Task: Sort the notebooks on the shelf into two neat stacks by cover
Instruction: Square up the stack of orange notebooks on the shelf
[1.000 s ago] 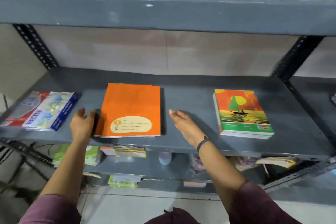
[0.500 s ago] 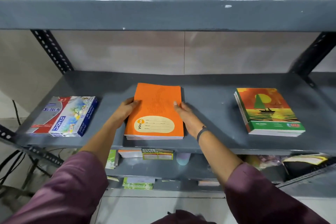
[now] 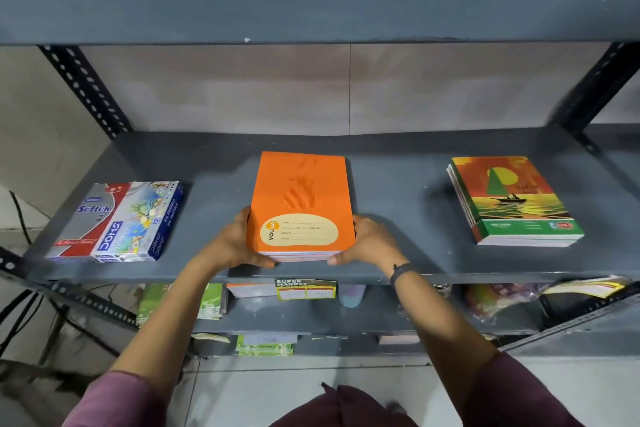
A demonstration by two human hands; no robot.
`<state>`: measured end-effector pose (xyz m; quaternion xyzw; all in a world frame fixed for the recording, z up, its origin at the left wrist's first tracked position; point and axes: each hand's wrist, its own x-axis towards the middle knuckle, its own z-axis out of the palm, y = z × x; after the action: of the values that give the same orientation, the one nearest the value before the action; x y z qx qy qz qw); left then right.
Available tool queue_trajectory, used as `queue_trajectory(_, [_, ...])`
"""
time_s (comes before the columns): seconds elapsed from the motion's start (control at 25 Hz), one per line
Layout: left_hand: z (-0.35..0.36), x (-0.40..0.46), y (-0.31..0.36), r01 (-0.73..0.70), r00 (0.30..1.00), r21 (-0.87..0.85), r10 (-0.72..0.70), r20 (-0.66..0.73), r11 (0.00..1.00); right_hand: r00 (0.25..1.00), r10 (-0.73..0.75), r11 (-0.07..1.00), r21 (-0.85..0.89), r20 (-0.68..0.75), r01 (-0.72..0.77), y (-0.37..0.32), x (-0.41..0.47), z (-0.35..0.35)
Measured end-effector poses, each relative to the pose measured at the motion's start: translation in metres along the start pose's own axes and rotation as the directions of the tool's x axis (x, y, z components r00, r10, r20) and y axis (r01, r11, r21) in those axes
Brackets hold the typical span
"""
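- Right now both hands clamp the orange stack (image 3: 302,204) at its near corners: left hand (image 3: 232,243) cupped on the near-left edge, right hand (image 3: 370,242) on the near-right, thumbs hooked under/along the front edge. Fingers curl round the stack, not wide open, nothing else held.
- Orange stack sits mid-shelf, near the front lip of the shelf (image 3: 398,191), well apart from the sunset-cover stack (image 3: 512,199) on the right and the crayon boxes (image 3: 121,220) on the left.
- Step in hand, I reckon: squaring up the orange pile. To do it well: press both sides inward evenly, so covers line up flush w/o sliding the top one off; then tap the front edge w/ thumbs so the page edges sit level. Keep pressure low on the stack, not only on the top cover, else lower books stay skewed.
- Don't drag it past the front lip; it's already close.
- Orientation: long axis runs front-to-back, pointing away from me, leaning very slightly left at the far end. Label end (cream oval, brand mark) faces me, so the cover reads sideways-ish from here. Flat, cover up.
- Sunset stack also cover up, long axis front-to-back but far end angled left; its left edges look a bit fanned, so it prob needs the same squeeze next.
- Sorting itself looks done, judging by the two piles; neatening is what's left.
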<state>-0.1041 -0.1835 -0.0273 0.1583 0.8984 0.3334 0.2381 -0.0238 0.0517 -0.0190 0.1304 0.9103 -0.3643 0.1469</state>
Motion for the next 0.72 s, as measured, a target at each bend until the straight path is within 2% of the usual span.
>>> queue_trajectory(0.16, [0.000, 0.007, -0.004, 0.027, 0.998, -0.063, -0.030, -0.057, 0.998, 0.997, 0.070, 0.988, -0.137, -0.026, -0.073, -0.005, 0.005, -0.009])
queue_trajectory(0.4, [0.009, 0.000, -0.007, 0.004, 0.984, 0.035, 0.002, -0.177, 0.999, 0.994, 0.020, 0.998, -0.064, -0.103, -0.027, 0.001, -0.003, 0.000])
queue_trajectory(0.72, [0.006, -0.004, -0.005, 0.019, 0.985, 0.054, -0.010, -0.175, 0.998, 0.990, 0.020, 0.993, -0.113, -0.139, -0.036, -0.001, -0.004, 0.001])
